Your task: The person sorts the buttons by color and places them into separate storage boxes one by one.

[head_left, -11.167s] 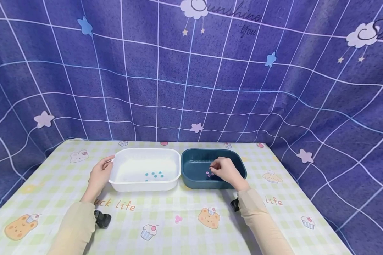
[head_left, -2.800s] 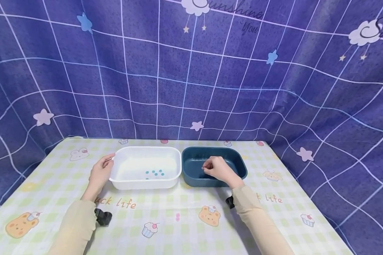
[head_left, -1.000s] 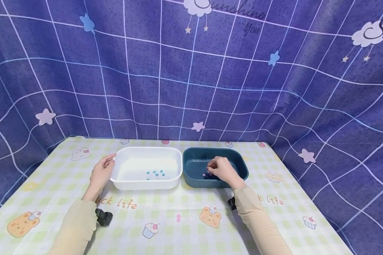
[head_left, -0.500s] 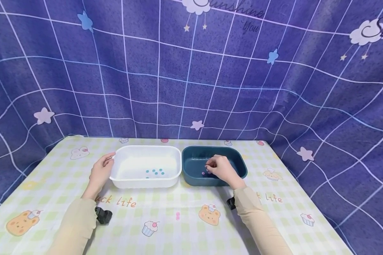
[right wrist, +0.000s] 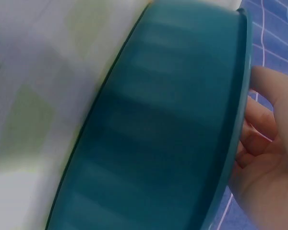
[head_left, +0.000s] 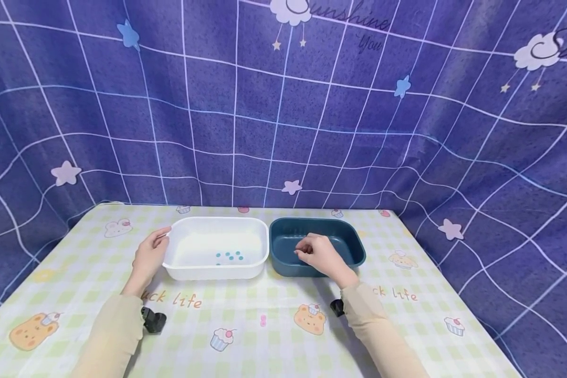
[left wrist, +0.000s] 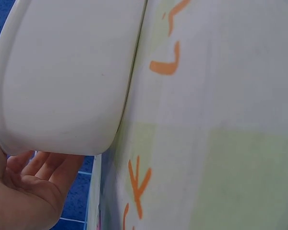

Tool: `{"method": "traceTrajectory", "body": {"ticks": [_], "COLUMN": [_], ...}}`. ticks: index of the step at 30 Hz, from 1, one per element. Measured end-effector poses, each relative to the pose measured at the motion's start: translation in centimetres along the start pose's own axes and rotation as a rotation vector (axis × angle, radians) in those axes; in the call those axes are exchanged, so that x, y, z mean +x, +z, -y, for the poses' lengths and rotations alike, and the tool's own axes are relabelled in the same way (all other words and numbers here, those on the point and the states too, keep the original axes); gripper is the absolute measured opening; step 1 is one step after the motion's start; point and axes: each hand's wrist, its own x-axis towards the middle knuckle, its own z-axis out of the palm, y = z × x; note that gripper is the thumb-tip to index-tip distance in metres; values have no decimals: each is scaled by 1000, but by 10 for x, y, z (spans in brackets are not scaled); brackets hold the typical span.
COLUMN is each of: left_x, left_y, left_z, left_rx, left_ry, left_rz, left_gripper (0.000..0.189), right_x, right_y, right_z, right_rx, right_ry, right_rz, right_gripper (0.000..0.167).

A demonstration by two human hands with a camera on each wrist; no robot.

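A white plastic tub point(head_left: 208, 273) stands on the left, with several small teal button-like discs point(head_left: 231, 258) on its floor. My left hand point(head_left: 149, 257) holds the tub's left end; in the left wrist view its fingers point(left wrist: 43, 165) lie behind the end wall. A dark teal tub point(head_left: 349, 242) touches the white one on the right. Over its middle is my right hand point(head_left: 320, 254), fingers curled and thumb close to the index fingertip. I cannot tell whether anything is between them. The floor below is hidden by the hand; the right wrist view shows mainly the tub's outer wall point(right wrist: 158, 120).
Both tubs stand on a table with a green-checked, cartoon-printed cloth point(head_left: 245, 304). A small pink mark point(head_left: 263, 320) shows on the cloth in front of the tubs. Behind hangs a blue grid-patterned curtain point(head_left: 217, 131).
My right hand has shifted left inside the dark tub since half a second ago. The small pink discs seen by its fingertips then are out of sight now. My left hand stays put.
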Motion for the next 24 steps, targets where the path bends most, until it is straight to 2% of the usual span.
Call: {"method": "traceTrajectory", "body": {"ticks": [18, 24], "left_x": [1, 1], "left_y": [2, 2], "left_z": [3, 3], "left_rx": [-2, 1], "left_ry": [-20, -13], "left_rz": [-12, -12], "left_gripper": [47, 48], "right_x": [-3, -5], "right_y": [3, 5], "right_z": [27, 32], "right_rx": [4, 48], "right_ry": [-80, -127], "right_rz": [39, 66], "right_gripper": [13, 11]}}
